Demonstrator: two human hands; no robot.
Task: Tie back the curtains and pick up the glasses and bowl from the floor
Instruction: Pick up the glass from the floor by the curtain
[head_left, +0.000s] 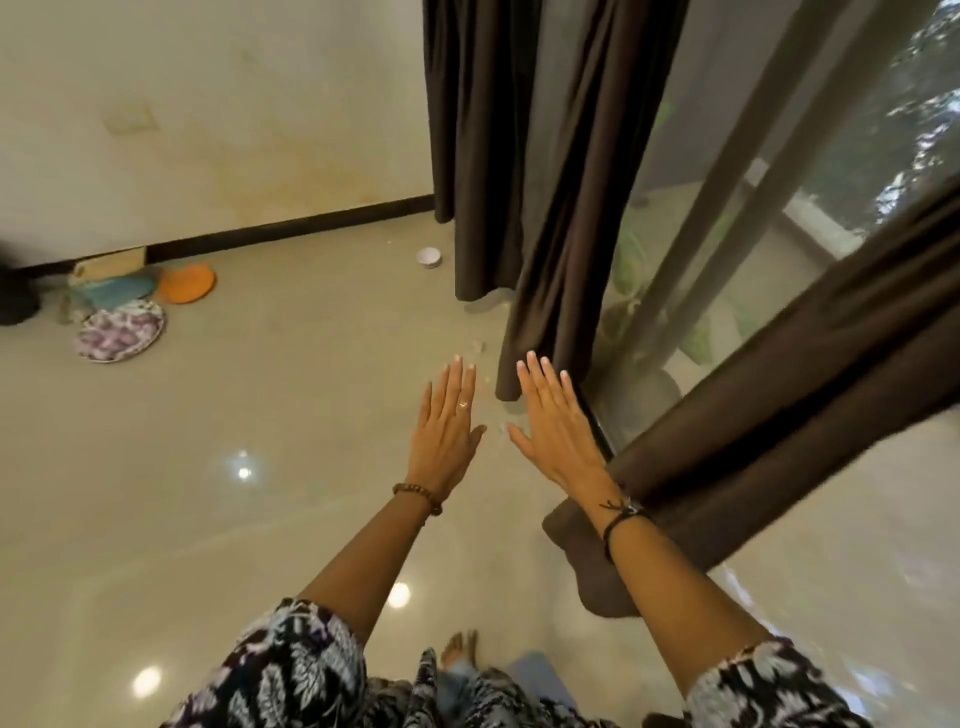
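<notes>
Dark brown curtains hang loose to the floor: one panel (561, 218) ahead of me and another (789, 395) at my right. A small white bowl (429, 257) sits on the floor by the far curtain's foot. A small clear glass (477, 347) stands on the tiles just beyond my fingertips, faint and hard to make out. My left hand (447, 426) and my right hand (556, 421) are stretched out flat, palms down, side by side above the floor, holding nothing. The right hand is close beside the near curtain's hem.
Plates lie on the floor at the far left: an orange one (186, 283), a blue one (117, 291) and a purple-patterned one (120, 330). A glass door (727, 218) runs behind the curtains. Glossy tiles cover the floor (260, 467). My bare foot (460, 649) shows below.
</notes>
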